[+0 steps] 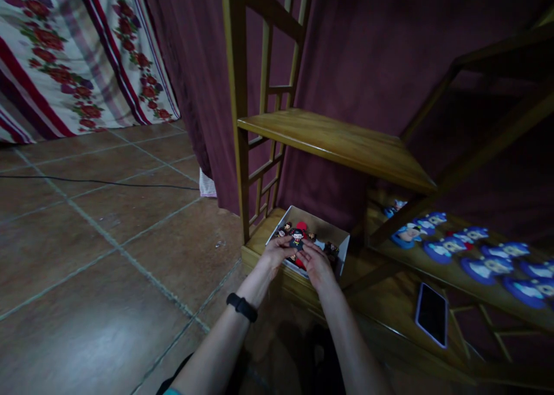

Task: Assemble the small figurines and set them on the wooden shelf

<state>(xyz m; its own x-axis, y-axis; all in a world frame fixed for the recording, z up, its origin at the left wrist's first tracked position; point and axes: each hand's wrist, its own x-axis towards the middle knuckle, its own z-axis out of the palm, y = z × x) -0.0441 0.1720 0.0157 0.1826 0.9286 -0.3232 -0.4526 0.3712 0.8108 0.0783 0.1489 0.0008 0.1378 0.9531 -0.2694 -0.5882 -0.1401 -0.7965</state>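
Over an open white cardboard box (345,249) on the low wooden shelf, I hold a small doll figurine (297,239) with black hair and a black and red body. My left hand (277,253) grips its left side, and my right hand (318,263) has its fingers on the right side. More small figurines (332,248) in black and red lie inside the box, partly covered by my hands. A black band (242,307) circles my left wrist.
A wooden shelf board (333,141) juts out above the box, with a wooden upright (240,153) at its left. Rightward are a phone (431,314) and several blue-and-white figurines (487,267). A dark cable (99,181) crosses the tiled floor.
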